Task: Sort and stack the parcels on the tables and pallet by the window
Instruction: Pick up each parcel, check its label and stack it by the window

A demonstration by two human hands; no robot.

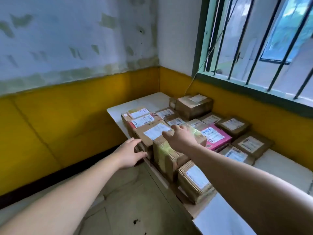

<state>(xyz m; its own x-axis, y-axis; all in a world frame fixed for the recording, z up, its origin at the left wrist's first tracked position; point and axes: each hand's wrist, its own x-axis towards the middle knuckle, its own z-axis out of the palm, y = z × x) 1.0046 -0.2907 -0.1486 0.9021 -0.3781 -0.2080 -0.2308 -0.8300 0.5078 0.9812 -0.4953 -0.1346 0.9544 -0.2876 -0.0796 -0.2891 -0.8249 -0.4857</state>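
Observation:
Several cardboard parcels with white labels cover a white table (149,100) under the window. A large brown box (150,131) stands at the table's near left edge. My right hand (179,136) lies on its top with fingers spread, touching the label. My left hand (130,152) reaches toward the box's left side, fingers straight, close to it or just touching. A tape-wrapped box (166,158) stands in front of the large one. A pink parcel (215,136) lies to the right.
A tall brown box (193,104) stands at the table's far end near the corner. A small box (194,182) sits at the near edge. A barred window (254,48) runs along the right wall. Yellow wall panels (67,126) and bare floor (132,200) lie to the left.

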